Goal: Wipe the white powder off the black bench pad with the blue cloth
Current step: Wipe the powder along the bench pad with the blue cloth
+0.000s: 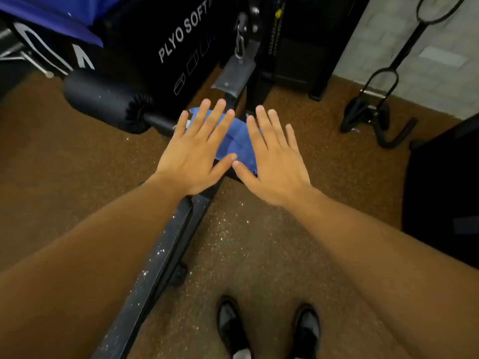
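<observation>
Both hands spread flat, fingers straight, palms down: left hand [193, 154] & right hand [269, 161], thumb tips nearly touching. Neither pinches anything. Blue cloth [237, 142] lies bunched between/under them; can't tell if they press it or hover just above. Black bench pad itself isn't clearly in view. White powder [151, 265] specks sit on the black frame rail [155, 257] at 7 o'clock from cloth, more on brown floor [233, 237] at 6. Judging by that, wiping prob. early or unfinished, cloth not yet gripped
</observation>
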Available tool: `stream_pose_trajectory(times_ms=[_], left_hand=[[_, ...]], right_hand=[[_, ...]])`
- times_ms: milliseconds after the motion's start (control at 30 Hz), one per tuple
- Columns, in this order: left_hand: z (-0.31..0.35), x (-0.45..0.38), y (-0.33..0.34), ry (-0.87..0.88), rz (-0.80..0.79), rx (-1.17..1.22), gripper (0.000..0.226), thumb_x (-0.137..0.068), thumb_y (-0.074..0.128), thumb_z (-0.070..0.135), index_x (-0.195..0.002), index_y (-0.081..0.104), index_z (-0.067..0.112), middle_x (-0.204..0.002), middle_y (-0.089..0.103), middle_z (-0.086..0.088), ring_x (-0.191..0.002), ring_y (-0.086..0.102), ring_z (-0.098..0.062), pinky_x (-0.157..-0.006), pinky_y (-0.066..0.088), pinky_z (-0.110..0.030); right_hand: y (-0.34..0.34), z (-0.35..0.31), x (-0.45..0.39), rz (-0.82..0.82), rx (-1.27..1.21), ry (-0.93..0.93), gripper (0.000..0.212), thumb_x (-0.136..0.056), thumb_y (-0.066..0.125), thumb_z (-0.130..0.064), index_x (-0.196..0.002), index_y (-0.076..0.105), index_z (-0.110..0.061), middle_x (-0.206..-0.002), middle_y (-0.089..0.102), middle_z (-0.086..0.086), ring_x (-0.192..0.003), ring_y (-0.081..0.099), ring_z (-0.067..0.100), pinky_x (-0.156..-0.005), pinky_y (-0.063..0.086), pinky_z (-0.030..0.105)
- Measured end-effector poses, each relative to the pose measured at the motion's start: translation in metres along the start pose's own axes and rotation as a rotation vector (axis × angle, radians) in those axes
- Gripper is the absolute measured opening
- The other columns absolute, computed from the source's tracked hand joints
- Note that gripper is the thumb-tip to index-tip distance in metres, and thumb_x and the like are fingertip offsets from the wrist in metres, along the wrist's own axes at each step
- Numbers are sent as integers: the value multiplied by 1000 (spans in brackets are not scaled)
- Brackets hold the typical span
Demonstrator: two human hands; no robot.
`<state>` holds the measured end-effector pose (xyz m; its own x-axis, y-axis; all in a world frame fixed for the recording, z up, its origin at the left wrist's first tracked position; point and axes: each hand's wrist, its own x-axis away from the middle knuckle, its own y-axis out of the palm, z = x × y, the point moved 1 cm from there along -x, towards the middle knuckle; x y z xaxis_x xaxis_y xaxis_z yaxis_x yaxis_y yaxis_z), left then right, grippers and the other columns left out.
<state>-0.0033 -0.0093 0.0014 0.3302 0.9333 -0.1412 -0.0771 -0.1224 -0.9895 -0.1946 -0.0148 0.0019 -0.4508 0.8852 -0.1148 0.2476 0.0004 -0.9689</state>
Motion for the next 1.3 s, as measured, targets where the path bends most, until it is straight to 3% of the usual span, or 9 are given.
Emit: stream_pose_trajectory(times_ms=[300,500,833,1033,1300], left_hand=[[-35,-16,32,247,-65,10,83,-93,30,57,-156,11,5,-164,9,-14,-152,3,-28,-123,6,-48],[-49,-19,39,312,1,79,68,-99,38,44,-153,24,5,-160,25,-13,-149,18,-27,-121,13,-48],[-42,-25,47,241,80,251,52,-97,36,24,-145,41,5,-152,41,-13,-144,32,-27,-120,12,-43],[-52,-17,34,210,-22,315,61,-89,28,20,-148,36,5,-156,35,-14,-148,23,-27,-121,9,-44],[-92,34,13,82,-17,274,60,-90,31,15,-148,34,2,-156,32,-16,-147,24,-29,-121,14,-43]], right_hand=[[31,-4,-29,-7,70,-75,83,-92,38,-57,-154,12,-8,-163,5,16,-149,2,32,-119,7,50],[41,-4,-31,64,85,-49,72,-97,36,-54,-150,29,-6,-156,31,15,-143,29,31,-115,23,48],[47,-4,-39,140,56,-27,53,-102,34,-41,-144,42,-8,-148,45,11,-137,41,28,-111,30,47],[45,-19,-43,140,37,-37,50,-102,35,-35,-144,41,-8,-150,43,11,-139,38,27,-112,28,47],[55,-80,-57,154,-38,-143,51,-101,37,-32,-145,40,-6,-150,42,11,-138,39,29,-110,30,50]])
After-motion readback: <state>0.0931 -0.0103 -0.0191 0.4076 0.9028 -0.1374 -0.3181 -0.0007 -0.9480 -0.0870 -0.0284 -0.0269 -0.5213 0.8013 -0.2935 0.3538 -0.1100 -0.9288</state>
